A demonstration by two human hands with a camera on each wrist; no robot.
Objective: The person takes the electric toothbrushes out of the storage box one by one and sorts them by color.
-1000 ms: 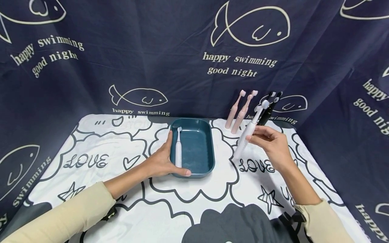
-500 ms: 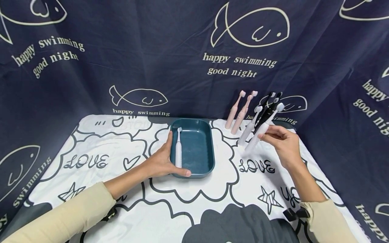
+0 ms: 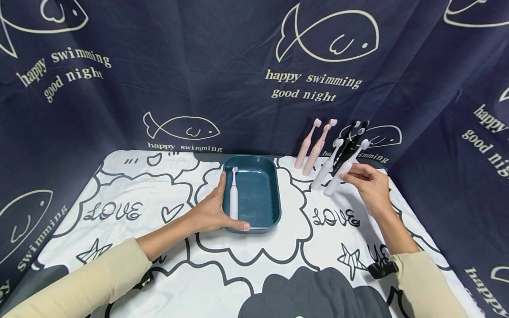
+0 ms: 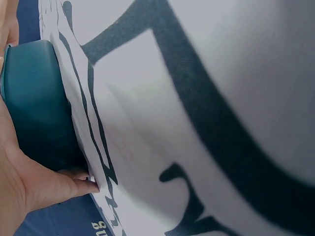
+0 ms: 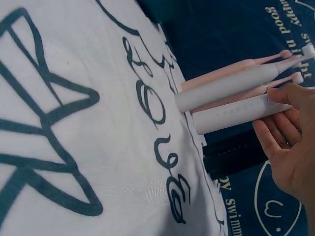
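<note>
In the head view my right hand (image 3: 370,185) pinches the handle of a white electric toothbrush (image 3: 337,180), tilted with its brush head up and its base low over the cloth. Just left of it stands another white electric toothbrush (image 3: 324,172), whose handle also shows in the right wrist view. My left hand (image 3: 214,210) holds a dark teal tray (image 3: 275,190) at its left side, its thumb on the near rim. Inside the tray, along the left wall, lies a third white electric toothbrush (image 3: 233,196).
Two pink electric toothbrushes (image 3: 305,148) stand upright behind the white pair. Several black ones (image 3: 350,148) stand close behind my right fingers, partly covered. A patterned white cloth (image 3: 151,194) covers the table, and a navy curtain (image 3: 222,79) hangs right behind it.
My right hand has carried the white toothbrush to the right and lowered it beside the standing white one, which shows clear of it now. The left hand and tray have stayed put.
</note>
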